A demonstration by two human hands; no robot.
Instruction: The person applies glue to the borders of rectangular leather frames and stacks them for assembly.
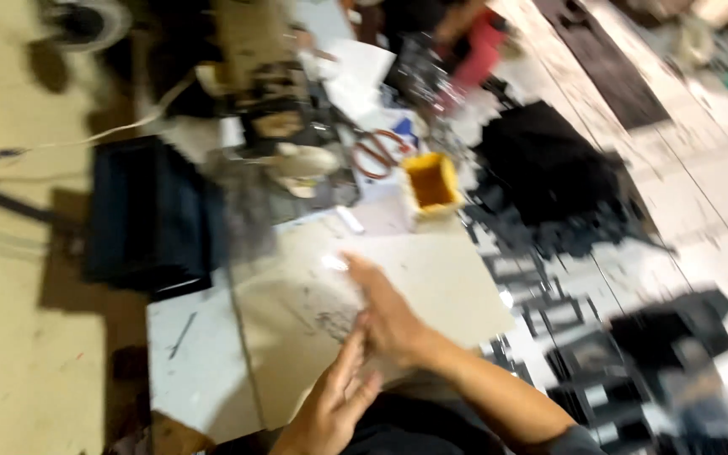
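Cardboard, a flat beige sheet [431,278] with dark scuffs, covers the pale work surface [195,362]. The right hand [385,312] lies flat on it, fingers spread, grasping nothing; the left hand [334,404] hovers open just beside, fingertips near the right wrist. Behind sit a small square yellow box [431,181], red-handled scissors [374,152] and a heap of soft black fabric [549,168]. Motion blur smears everything; the black pieces at right [667,337] are hard to make out.

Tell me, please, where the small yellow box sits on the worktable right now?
In the head view the small yellow box stands at the far edge of the beige board, just right of the red-handled scissors and left of the black fabric pile.
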